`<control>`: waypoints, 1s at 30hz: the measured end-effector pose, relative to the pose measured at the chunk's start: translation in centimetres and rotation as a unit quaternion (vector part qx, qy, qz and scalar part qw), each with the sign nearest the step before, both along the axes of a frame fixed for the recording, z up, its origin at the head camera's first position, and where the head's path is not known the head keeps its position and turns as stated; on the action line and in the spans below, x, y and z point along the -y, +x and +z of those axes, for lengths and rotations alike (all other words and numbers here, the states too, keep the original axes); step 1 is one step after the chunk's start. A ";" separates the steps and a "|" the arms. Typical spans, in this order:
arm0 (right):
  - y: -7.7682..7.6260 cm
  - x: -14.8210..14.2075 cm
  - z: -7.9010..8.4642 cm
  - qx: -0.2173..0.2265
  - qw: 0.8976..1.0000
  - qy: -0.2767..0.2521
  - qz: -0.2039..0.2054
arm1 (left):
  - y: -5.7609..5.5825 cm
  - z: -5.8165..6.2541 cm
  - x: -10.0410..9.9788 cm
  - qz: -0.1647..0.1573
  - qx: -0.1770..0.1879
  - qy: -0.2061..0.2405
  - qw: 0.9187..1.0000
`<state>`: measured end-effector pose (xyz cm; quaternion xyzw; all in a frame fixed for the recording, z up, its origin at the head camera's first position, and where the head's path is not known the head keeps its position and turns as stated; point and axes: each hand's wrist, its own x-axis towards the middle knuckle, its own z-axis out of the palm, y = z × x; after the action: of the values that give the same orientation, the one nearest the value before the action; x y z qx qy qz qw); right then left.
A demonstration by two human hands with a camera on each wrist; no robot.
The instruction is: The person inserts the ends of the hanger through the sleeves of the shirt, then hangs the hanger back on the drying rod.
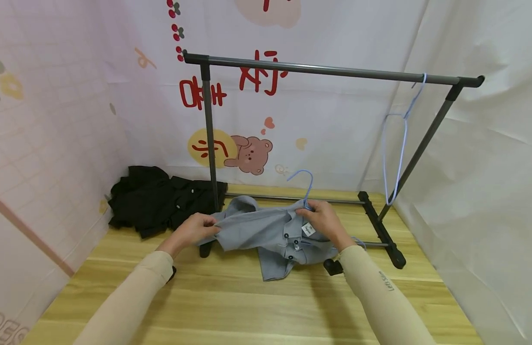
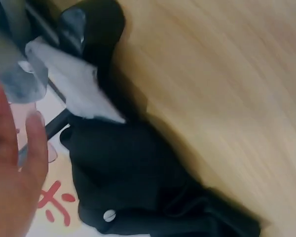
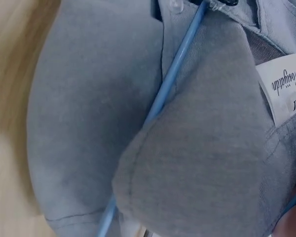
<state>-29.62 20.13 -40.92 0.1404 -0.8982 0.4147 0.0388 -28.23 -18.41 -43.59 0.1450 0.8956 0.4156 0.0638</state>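
Grey shirt on floor under rack. Our right hand pinches collar around blue hanger; our left hand grips shoulder edge. Hanger partly inside, we judge; lifting to rack remains. Black clothes beyond left hand.

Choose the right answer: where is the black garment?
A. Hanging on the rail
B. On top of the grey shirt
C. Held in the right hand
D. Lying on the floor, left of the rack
D: the black garment lies in a heap on the floor left of the rack, untouched by either hand.
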 end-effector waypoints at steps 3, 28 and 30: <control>-0.1 -0.4 0.0 -0.001 1.000 -0.007 -0.008 | 0.0 0.9 0.4 0.062 -0.082 -0.006 0.995; -0.5 -2.0 -0.4 0.030 0.994 -0.066 -0.076 | -2.1 -1.4 -2.2 0.140 -0.054 0.044 0.988; -0.4 -2.0 -0.4 0.031 0.994 -0.067 -0.078 | -2.2 -1.4 -2.0 0.144 -0.028 0.088 0.985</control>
<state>-30.04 22.16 -41.34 0.0542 -0.8775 0.4736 0.0519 -30.40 -16.38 -44.97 0.0316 0.8686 0.4932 -0.0350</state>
